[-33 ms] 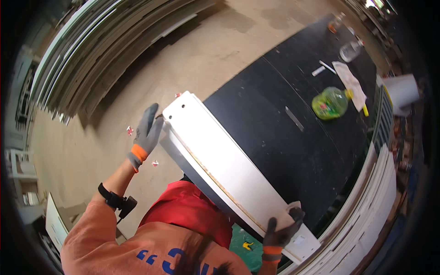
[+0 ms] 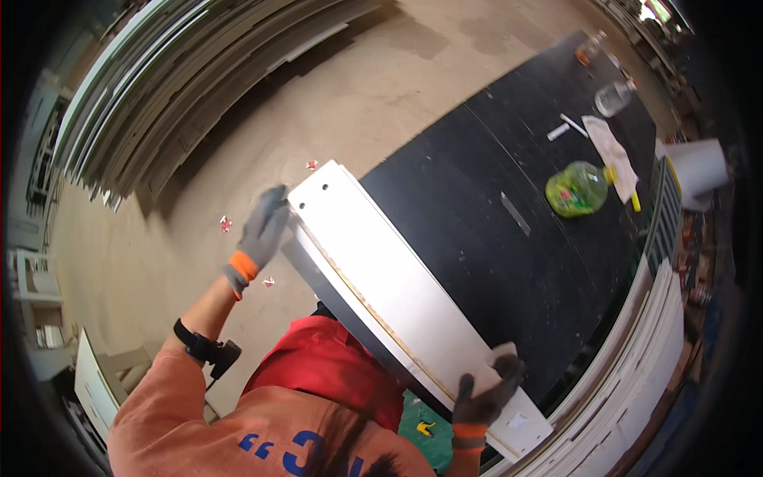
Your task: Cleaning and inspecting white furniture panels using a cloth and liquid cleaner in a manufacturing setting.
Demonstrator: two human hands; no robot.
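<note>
A stack of long white panels lies slantwise along the near edge of the black table. The top panel has two dark holes at its far-left end and a raw brown strip along its near side. My left hand, in a grey glove with an orange cuff, is closed against that end's corner; its fingertips are partly hidden and blurred. Near the other end my right hand, gloved likewise, presses down on the top panel. Its fingers close round a pale cloth-like piece, mostly covered by the glove.
On the table are a bottle of green liquid, a clear bottle, a white cloth and a flat grey strip. Stacked boards stand at the far left. More white boards line the right side.
My left hand's fingers have drawn in against the panel's corner, where they were straighter before. My right hand and the cloth-like piece have barely moved. The whole view has shifted slightly.
</note>
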